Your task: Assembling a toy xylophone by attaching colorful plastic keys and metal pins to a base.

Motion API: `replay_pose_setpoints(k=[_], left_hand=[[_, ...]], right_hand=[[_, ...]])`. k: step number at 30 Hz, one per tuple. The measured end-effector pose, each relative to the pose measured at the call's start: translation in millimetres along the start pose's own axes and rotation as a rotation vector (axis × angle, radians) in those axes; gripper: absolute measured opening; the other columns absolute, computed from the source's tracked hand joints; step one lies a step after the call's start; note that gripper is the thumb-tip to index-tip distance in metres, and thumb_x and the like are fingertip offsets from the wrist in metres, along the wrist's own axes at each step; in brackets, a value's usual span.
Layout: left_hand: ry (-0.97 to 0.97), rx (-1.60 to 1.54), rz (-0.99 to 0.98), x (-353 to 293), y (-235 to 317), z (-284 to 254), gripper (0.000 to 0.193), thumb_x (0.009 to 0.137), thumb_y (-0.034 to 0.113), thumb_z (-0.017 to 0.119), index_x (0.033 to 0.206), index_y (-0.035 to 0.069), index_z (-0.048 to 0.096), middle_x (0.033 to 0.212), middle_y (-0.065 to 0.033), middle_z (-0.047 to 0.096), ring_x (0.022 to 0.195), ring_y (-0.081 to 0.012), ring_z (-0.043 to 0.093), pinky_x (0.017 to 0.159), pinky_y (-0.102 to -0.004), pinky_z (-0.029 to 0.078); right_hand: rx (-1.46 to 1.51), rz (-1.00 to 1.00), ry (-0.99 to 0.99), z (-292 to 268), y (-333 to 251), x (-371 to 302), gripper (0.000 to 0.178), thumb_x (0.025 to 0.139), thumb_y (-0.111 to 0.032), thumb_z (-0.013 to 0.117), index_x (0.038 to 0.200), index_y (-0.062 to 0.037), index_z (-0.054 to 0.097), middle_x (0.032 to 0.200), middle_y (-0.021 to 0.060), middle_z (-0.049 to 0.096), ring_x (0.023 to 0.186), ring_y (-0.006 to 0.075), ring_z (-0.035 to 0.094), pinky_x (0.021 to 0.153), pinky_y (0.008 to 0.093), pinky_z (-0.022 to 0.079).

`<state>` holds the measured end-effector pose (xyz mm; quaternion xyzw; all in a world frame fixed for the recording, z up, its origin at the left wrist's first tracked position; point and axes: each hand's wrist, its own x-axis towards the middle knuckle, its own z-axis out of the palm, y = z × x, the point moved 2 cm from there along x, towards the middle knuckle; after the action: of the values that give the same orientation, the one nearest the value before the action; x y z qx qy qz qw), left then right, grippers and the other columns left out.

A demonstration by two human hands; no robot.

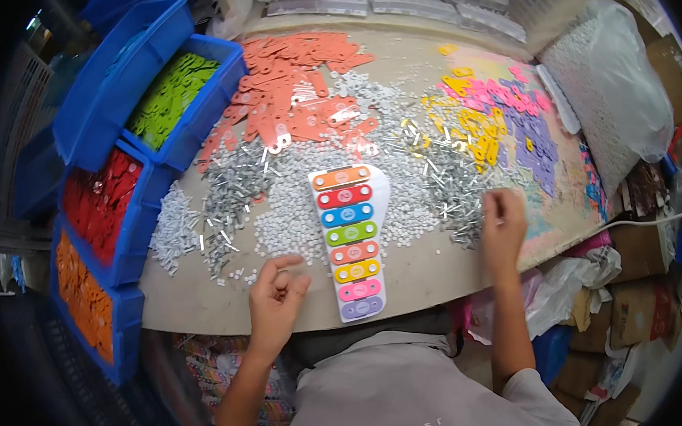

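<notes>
A toy xylophone point(348, 244) lies upright before me, its colored bars mounted on a white base. White round pieces sit at the ends of the upper bars; the pink and purple bars nearest me show small dark spots there. Left of its lower end, my left hand point(277, 296) hovers with its fingers curled in; anything inside is too small to make out. My right hand point(504, 222) is pinched at the near edge of a heap of metal pins point(453, 187); its fingertips hide what they hold. Small white caps point(290, 208) spread around the xylophone.
Blue bins on the left hold green bars point(174, 98), red bars point(102, 200) and orange bars point(84, 295). Coral bars point(294, 83) pile at the back. Yellow, pink and purple bars point(532, 147) lie right. A bulging clear bag point(614, 87) stands at the right edge.
</notes>
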<state>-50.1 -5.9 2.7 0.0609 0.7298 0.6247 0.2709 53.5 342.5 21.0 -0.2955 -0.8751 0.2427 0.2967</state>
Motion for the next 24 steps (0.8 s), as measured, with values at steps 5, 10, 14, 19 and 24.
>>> replay_pose_setpoints(k=[5, 10, 14, 19, 24], left_hand=[[0.229, 0.037, 0.106, -4.9, -11.8, -16.2, 0.01, 0.096, 0.007, 0.065, 0.101, -0.002, 0.067, 0.075, 0.0045, 0.06, 0.067, -0.0014, 0.049, 0.06, -0.0183, 0.038], [0.54, 0.35, 0.297, 5.5, -5.1, -57.6, 0.012, 0.097, 0.007, 0.064, 0.093, -0.003, 0.068, 0.077, 0.003, 0.061, 0.068, -0.0031, 0.051, 0.059, -0.0217, 0.041], [0.751, 0.743, 0.449, 18.7, 3.1, -102.6, 0.009, 0.092, 0.007, 0.067, 0.095, -0.001, 0.07, 0.081, -0.005, 0.063, 0.07, -0.0145, 0.057, 0.063, -0.0277, 0.045], [0.759, 0.843, 0.469, 37.2, 3.5, -125.9, 0.009, 0.088, 0.008, 0.07, 0.094, 0.002, 0.072, 0.082, -0.0085, 0.062, 0.072, -0.0201, 0.059, 0.065, -0.0307, 0.047], [0.711, 0.9, 0.402, 54.0, 4.9, -126.9, 0.006, 0.085, 0.009, 0.07, 0.088, 0.004, 0.069, 0.082, -0.0084, 0.062, 0.08, -0.0274, 0.061, 0.072, -0.0385, 0.048]], right_hand=[[-0.127, -0.002, -0.103, -14.5, 71.2, 11.4, 0.009, 0.092, -0.009, 0.064, 0.092, -0.0005, 0.063, 0.086, 0.008, 0.06, 0.078, 0.0178, 0.053, 0.072, 0.0307, 0.043], [-0.103, 0.028, -0.13, -15.0, 83.5, 12.0, 0.013, 0.095, -0.01, 0.062, 0.089, 0.0014, 0.059, 0.081, 0.0055, 0.054, 0.075, 0.0154, 0.049, 0.07, 0.0304, 0.042], [-0.159, -0.12, 0.109, -13.2, 46.9, 7.3, 0.013, 0.098, -0.01, 0.058, 0.093, 0.0014, 0.057, 0.084, 0.0069, 0.056, 0.078, 0.0161, 0.052, 0.075, 0.0294, 0.044], [0.177, -0.005, -0.003, -5.0, -14.9, -19.6, 0.01, 0.098, -0.006, 0.058, 0.091, 0.0013, 0.057, 0.089, 0.0077, 0.06, 0.08, 0.0163, 0.054, 0.079, 0.0279, 0.045], [0.252, -0.131, -0.13, 8.2, -53.0, -43.8, 0.003, 0.094, 0.001, 0.061, 0.092, 0.0008, 0.058, 0.089, 0.0082, 0.061, 0.082, 0.0164, 0.057, 0.079, 0.0286, 0.046]])
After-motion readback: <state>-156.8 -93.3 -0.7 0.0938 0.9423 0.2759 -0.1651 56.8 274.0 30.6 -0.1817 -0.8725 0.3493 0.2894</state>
